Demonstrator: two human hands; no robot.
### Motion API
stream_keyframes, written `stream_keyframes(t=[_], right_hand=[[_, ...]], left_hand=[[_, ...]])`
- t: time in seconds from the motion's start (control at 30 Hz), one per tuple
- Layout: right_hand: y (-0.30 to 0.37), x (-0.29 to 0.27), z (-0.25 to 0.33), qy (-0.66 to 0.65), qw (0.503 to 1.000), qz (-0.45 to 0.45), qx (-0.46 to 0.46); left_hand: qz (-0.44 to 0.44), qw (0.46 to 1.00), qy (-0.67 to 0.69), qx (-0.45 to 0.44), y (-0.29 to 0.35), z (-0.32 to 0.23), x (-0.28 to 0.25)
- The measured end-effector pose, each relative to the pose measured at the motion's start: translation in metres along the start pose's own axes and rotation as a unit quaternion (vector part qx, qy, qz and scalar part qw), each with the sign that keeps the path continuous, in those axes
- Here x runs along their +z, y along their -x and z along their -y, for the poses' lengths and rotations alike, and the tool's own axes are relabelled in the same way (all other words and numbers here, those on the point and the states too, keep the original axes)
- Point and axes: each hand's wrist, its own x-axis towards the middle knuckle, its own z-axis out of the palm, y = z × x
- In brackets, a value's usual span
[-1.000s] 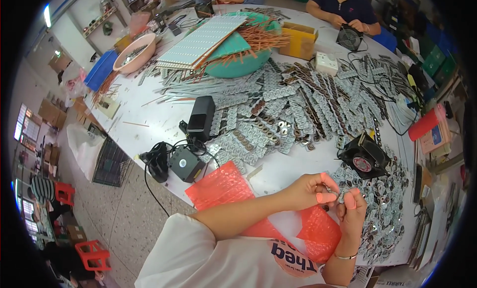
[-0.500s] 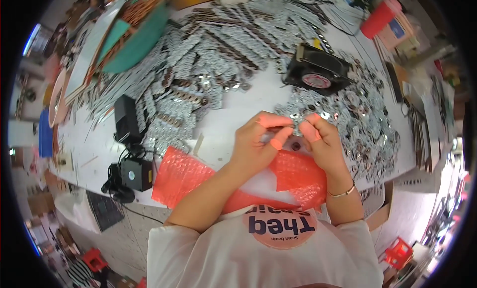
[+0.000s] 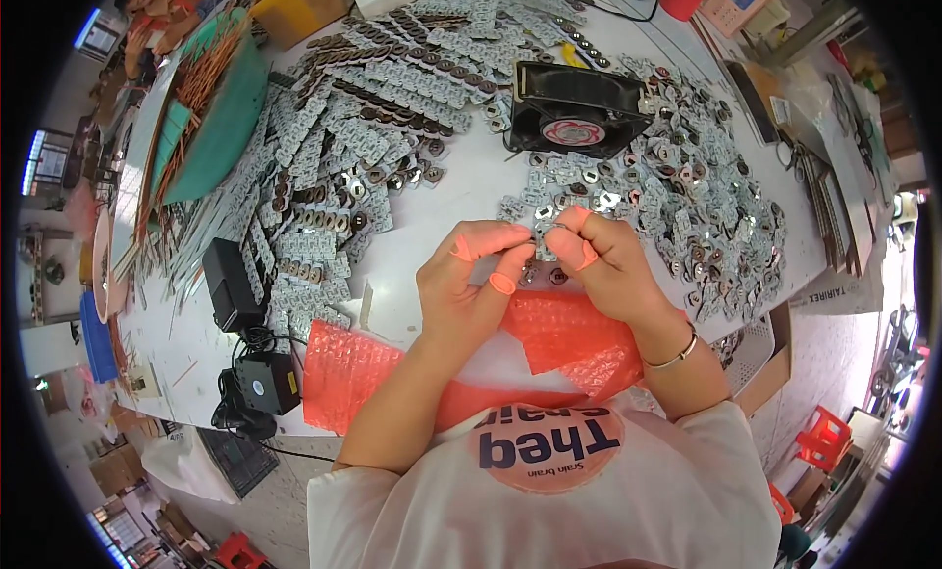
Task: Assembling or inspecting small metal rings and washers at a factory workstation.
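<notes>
My left hand and my right hand meet above the white table, both wearing orange-pink finger cots on thumb and index finger. Each hand is pinched, with a small metal piece between the fingertips; its exact shape is partly hidden. Just below the fingers lies a small dark round part. Red bubble wrap spreads under my wrists and along the table's near edge. Beyond and to the right of my hands is a heap of small loose metal parts.
A black fan stands beyond my hands. Metal strips cover the far left, beside a green basin of brown sticks. Black power adapters with cables sit at left. Another person is at the far left.
The whole view has shifted, and the fan now appears further left. A person has come into view at far left. My hands stay together in a similar pinch.
</notes>
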Motion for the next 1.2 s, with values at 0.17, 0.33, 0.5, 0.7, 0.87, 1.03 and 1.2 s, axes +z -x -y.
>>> stream_keyframes(t=[0.17, 0.33, 0.5, 0.7, 0.87, 1.03, 1.2], right_hand=[[-0.003, 0.000, 0.003, 0.001, 1.000, 0.014, 0.004], [-0.004, 0.001, 0.005, -0.040, 0.999, 0.014, 0.032], [-0.003, -0.002, 0.008, -0.018, 0.998, -0.023, 0.056], [-0.007, -0.017, 0.010, 0.115, 0.992, 0.025, 0.036], [-0.006, -0.023, 0.001, 0.244, 0.964, -0.032, -0.098], [-0.002, -0.020, 0.022, 0.139, 0.988, 0.069, -0.012], [-0.004, -0.018, 0.023, 0.087, 0.993, 0.082, 0.012]], left_hand=[[-0.013, 1.000, -0.001, -0.010, -0.002, 0.002, 0.002], [-0.031, 1.000, 0.001, 0.001, -0.007, 0.002, 0.003], [0.031, 0.990, -0.118, 0.077, -0.007, -0.005, 0.004], [0.023, 0.996, -0.090, 0.019, -0.004, -0.005, 0.007], [0.028, 0.991, 0.077, -0.104, -0.002, -0.005, 0.003], [0.044, 0.959, 0.215, -0.181, 0.000, -0.002, 0.002], [0.062, 0.952, 0.225, -0.195, -0.001, -0.003, -0.001]])
